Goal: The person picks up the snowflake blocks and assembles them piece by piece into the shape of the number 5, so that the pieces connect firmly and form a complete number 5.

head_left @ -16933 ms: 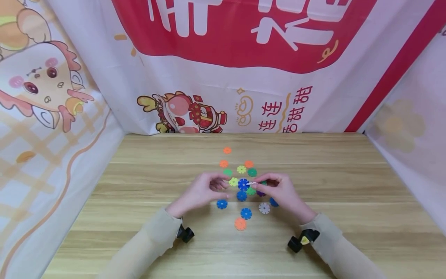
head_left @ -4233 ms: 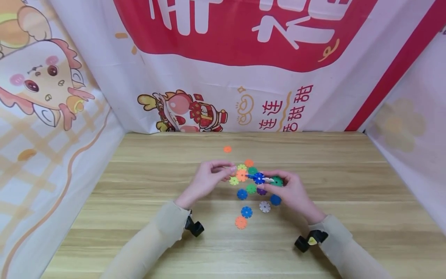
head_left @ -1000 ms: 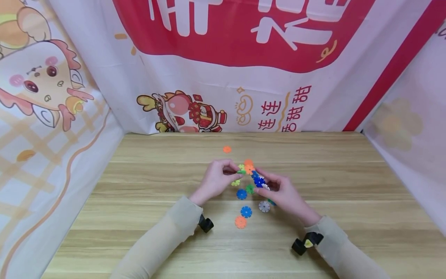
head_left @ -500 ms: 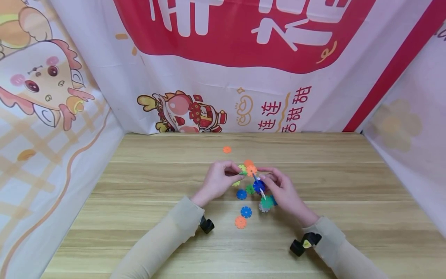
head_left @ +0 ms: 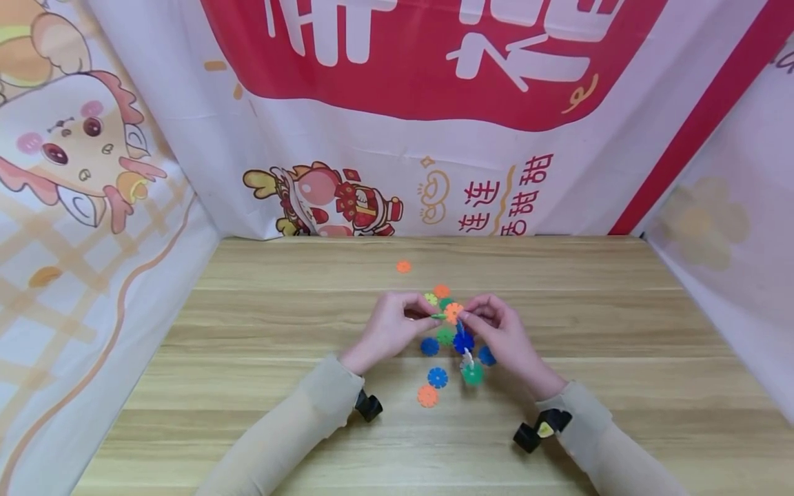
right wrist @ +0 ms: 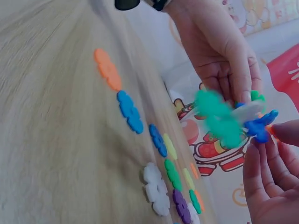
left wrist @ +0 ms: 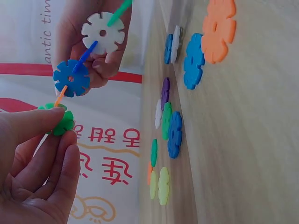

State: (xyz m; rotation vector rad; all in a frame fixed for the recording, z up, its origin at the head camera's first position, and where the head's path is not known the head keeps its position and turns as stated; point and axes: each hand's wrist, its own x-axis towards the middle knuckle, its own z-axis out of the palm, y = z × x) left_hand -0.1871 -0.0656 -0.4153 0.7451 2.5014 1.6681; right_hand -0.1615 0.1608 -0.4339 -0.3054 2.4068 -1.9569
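Note:
In the head view my left hand [head_left: 397,320] pinches a bright green notched plastic disc [left wrist: 65,122] between thumb and fingers. Slotted to it edge-on is an orange disc [head_left: 453,313], which the thumb and fingers of my right hand [head_left: 499,331] pinch. From there a chain of interlocked discs hangs toward me: a blue disc [left wrist: 71,79], a dark blue disc [head_left: 463,342], a white disc [left wrist: 100,30] and a teal-green disc [head_left: 473,373] at the end. The teal disc is blurred in the right wrist view.
Loose notched discs lie on the wooden table [head_left: 279,358] below and around the hands. Nearest me are an orange disc [head_left: 427,396] and a blue disc [head_left: 438,377]; another orange disc [head_left: 404,266] lies far back. Printed cloth [head_left: 397,138] encloses the back and sides.
Three loose discs, orange, light green and blue, left the table's left side; the chain is longer. Over the last second my right hand shifted its pinch to the orange disc, and the chain swung down.

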